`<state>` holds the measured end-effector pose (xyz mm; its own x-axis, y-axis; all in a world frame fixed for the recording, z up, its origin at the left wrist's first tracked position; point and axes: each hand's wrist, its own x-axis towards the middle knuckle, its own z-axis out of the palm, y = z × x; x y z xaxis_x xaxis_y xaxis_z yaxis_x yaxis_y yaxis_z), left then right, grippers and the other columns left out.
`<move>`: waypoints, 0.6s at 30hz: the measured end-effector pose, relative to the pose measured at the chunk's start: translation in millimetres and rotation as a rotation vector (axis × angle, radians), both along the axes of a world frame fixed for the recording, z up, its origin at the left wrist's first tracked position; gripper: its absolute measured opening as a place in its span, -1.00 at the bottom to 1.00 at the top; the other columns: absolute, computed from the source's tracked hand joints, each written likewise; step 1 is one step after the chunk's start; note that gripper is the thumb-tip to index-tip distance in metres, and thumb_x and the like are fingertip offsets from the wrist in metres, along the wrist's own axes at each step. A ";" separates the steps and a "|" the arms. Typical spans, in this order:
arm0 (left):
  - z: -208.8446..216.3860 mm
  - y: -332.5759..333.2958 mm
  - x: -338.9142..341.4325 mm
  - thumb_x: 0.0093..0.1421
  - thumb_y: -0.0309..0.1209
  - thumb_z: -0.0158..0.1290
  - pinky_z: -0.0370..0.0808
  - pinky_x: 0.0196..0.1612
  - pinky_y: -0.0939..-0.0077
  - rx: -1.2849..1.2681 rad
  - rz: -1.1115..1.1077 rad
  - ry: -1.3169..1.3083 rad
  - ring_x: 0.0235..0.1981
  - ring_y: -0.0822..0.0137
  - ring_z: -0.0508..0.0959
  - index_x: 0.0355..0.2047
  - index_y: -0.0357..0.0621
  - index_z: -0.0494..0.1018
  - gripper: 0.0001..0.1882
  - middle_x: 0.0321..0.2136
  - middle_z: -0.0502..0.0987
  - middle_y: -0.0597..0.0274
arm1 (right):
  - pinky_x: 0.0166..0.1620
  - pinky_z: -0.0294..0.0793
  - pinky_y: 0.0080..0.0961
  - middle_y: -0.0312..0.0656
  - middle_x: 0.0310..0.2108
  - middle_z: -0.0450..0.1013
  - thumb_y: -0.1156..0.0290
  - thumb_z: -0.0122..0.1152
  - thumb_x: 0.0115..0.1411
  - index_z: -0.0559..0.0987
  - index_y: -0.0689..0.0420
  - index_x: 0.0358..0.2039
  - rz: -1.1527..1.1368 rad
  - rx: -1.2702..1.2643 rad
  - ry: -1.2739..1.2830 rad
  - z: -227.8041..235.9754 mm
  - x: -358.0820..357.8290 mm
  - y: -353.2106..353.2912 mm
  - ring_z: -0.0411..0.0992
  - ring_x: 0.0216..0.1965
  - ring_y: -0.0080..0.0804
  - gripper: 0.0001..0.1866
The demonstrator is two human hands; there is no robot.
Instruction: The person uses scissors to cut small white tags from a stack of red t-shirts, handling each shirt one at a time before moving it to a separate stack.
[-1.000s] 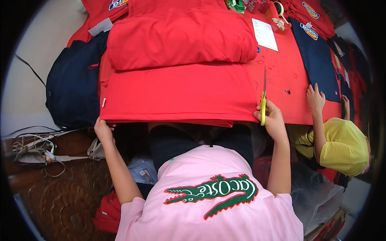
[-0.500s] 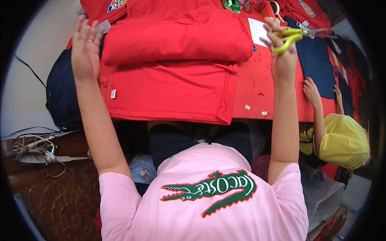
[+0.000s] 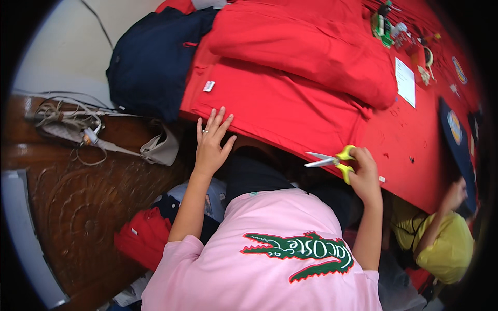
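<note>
My left hand is open, its fingers spread against the near edge of a red garment on the table. A ring shows on one finger. That garment has a small white label near its left side, and its far part is folded over in a thick roll. My right hand grips scissors with yellow handles, close to the garment's near right corner. The blades point left and stand slightly apart. Nothing is visible between them.
Dark navy fabric bulges at the table's left. A white paper lies on the red tabletop among thread scraps, near a tape roll. A co-worker in yellow handles a navy piece at right. Cables and a bag lie left.
Both hands have come down and nearer from above the table. The left now rests at the garment's edge; the scissors have swung to point left. The view has turned leftward.
</note>
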<state>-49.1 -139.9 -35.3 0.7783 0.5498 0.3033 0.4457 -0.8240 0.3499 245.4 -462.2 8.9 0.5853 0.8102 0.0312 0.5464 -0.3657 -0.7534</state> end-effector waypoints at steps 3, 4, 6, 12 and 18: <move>-7.0 17.1 -34.9 0.29 -0.31 0.23 -0.02 0.52 -0.14 -0.079 0.138 -0.077 0.51 0.03 0.21 0.26 0.02 0.53 -0.49 0.45 0.32 0.15 | -0.09 0.47 -0.51 -0.23 -0.30 0.47 0.73 0.29 0.02 0.52 0.25 -0.22 -0.042 0.042 0.241 13.2 20.7 -41.9 0.51 -0.22 -0.37 -0.72; -5.5 23.0 -40.0 0.29 -0.37 0.23 0.20 0.45 -0.03 -0.036 0.145 -0.167 0.39 0.00 0.40 0.19 -0.03 0.57 -0.56 0.30 0.50 0.13 | -0.09 0.48 -0.50 -0.28 -0.33 0.47 0.72 0.31 0.04 0.51 0.23 -0.24 -0.056 0.035 0.294 17.8 26.3 -63.5 0.50 -0.23 -0.45 -0.74; -7.6 30.7 -59.6 0.32 -0.41 0.20 0.37 0.33 0.12 -0.196 0.249 -0.241 0.21 0.08 0.54 0.15 -0.06 0.58 -0.61 0.14 0.60 0.14 | -0.12 0.50 -0.51 -0.33 -0.37 0.49 0.70 0.36 0.07 0.50 0.21 -0.26 -0.105 -0.021 0.493 19.1 34.4 -101.0 0.50 -0.28 -0.56 -0.75; -21.9 37.8 -44.1 0.45 -0.52 0.05 0.53 -0.03 0.54 -0.941 0.379 -0.809 -0.09 0.41 0.64 0.16 -0.28 0.52 -0.69 0.02 0.66 0.13 | -0.16 0.58 -0.59 -0.24 -0.36 0.61 0.63 0.47 0.12 0.62 0.28 -0.13 -0.314 -0.104 0.700 14.2 21.1 -135.9 0.53 -0.38 -0.58 -0.70; -10.2 39.3 -19.5 0.43 -0.53 0.06 0.52 0.03 0.52 -1.110 0.455 -1.004 0.00 0.37 0.63 0.19 -0.30 0.50 -0.65 0.10 0.60 0.12 | -0.20 0.57 -0.63 -0.16 -0.32 0.65 0.52 0.38 0.29 0.62 0.39 0.00 -0.419 -0.167 0.532 44.8 23.8 -80.7 0.61 -0.27 -0.56 -0.69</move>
<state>-68.6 -100.5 -45.5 0.2265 0.9660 -0.1246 -0.2038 0.1721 0.9638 269.2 -542.9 53.7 0.7507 0.4819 -0.4519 -0.0942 -0.5990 -0.7952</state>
